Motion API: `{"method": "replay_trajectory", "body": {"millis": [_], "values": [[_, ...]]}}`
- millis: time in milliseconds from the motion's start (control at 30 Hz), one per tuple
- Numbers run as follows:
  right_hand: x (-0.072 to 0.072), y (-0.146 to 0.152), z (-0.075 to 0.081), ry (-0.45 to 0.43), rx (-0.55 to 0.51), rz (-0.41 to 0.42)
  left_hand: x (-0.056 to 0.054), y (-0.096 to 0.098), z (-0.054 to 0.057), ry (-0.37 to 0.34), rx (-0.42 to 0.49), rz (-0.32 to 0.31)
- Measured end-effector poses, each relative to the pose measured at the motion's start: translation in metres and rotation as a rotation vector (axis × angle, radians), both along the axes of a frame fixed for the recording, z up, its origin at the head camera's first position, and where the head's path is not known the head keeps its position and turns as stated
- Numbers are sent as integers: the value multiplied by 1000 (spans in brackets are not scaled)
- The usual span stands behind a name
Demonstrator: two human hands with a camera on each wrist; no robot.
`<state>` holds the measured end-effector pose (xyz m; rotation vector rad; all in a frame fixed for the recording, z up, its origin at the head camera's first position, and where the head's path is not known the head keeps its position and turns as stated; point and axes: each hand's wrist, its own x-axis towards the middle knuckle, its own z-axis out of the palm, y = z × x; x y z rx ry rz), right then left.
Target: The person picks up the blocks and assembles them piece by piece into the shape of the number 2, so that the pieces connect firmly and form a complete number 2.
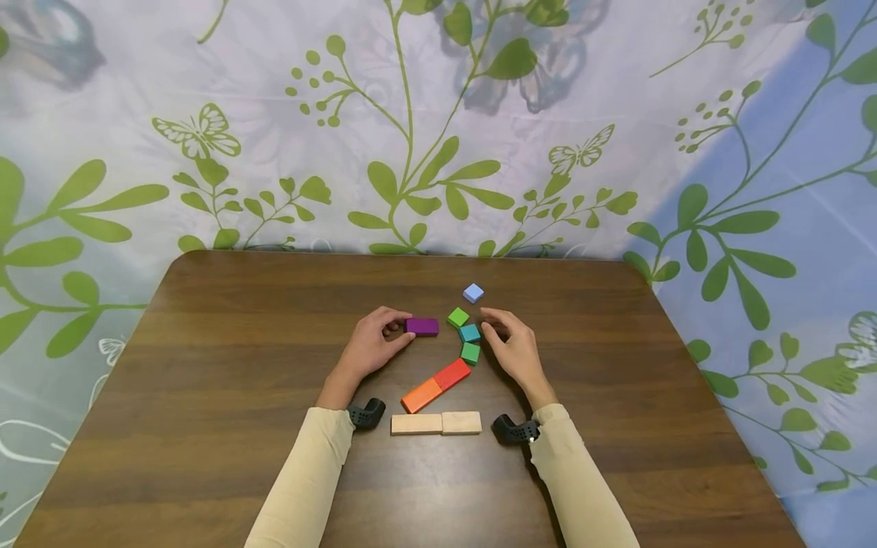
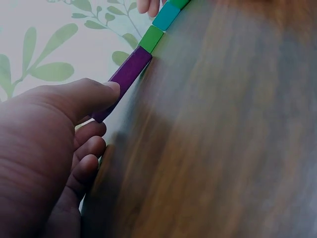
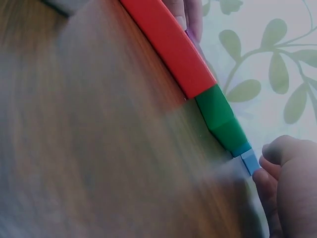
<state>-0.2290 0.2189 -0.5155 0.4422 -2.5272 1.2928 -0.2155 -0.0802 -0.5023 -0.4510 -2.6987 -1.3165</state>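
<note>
My left hand (image 1: 373,342) pinches the left end of a purple block (image 1: 422,327) between thumb and fingers. In the left wrist view the thumb lies along the purple block (image 2: 130,74). My right hand (image 1: 514,350) is beside a teal cube (image 1: 469,333), its fingers loosely bent with nothing held. A light green cube (image 1: 458,317) stands above the teal one and a darker green cube (image 1: 470,352) below it. Farther back is a light blue cube (image 1: 473,293). In the right wrist view a pale blue cube (image 3: 250,162) appears close to the fingertips.
A red block (image 1: 452,374) and an orange block (image 1: 421,396) lie end to end on a slant. Nearer to me, two plain wooden blocks (image 1: 416,425) form a row. The brown table (image 1: 226,358) ends at a patterned cloth (image 1: 274,114) behind it.
</note>
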Motion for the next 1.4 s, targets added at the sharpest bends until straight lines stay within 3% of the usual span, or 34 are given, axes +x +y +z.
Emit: {"method": "replay_trajectory", "body": {"millis": [600, 1000, 1233, 1400], "values": [[-3, 6, 3, -7, 21, -26, -5, 7, 6, 14, -31, -16], [-2, 5, -2, -10, 24, -25, -4, 6, 10, -22, -17, -33], [-2, 2, 0, -2, 23, -26, -7, 7, 14, -3, -144, -56], [-1, 1, 0, -23, 20, -28, -8, 8, 15, -4, -160, -79]]}}
